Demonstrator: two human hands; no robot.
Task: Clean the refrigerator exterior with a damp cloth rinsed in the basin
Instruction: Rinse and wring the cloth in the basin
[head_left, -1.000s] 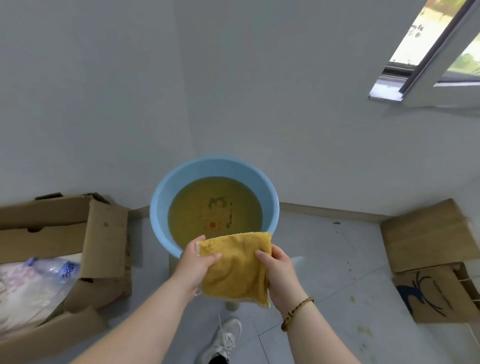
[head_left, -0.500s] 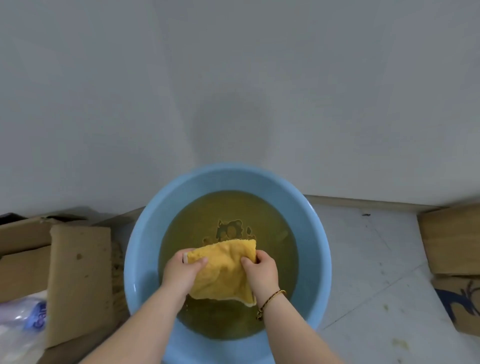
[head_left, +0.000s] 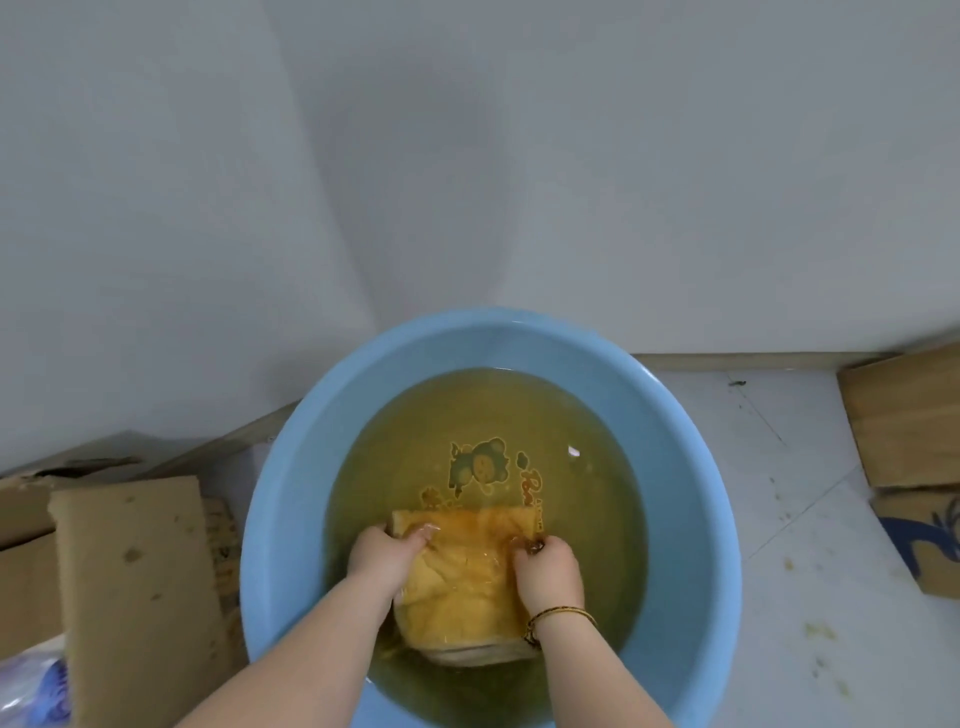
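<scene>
Gripping cloth (head_left: 467, 577) between left hand (head_left: 382, 556), right hand (head_left: 550, 566) | submerged in basin (head_left: 272, 519)

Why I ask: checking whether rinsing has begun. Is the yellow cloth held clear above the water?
No: the left hand and right hand grip the yellow cloth down in the murky water of the blue basin.

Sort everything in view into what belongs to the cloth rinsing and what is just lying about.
Belongs to the job:
yellow cloth, dipped in the water
blue basin
murky water
left hand and right hand, each gripping a side of the cloth

Lying about:
cardboard box on the left
plastic bag beside it
cardboard pieces on the right
</scene>
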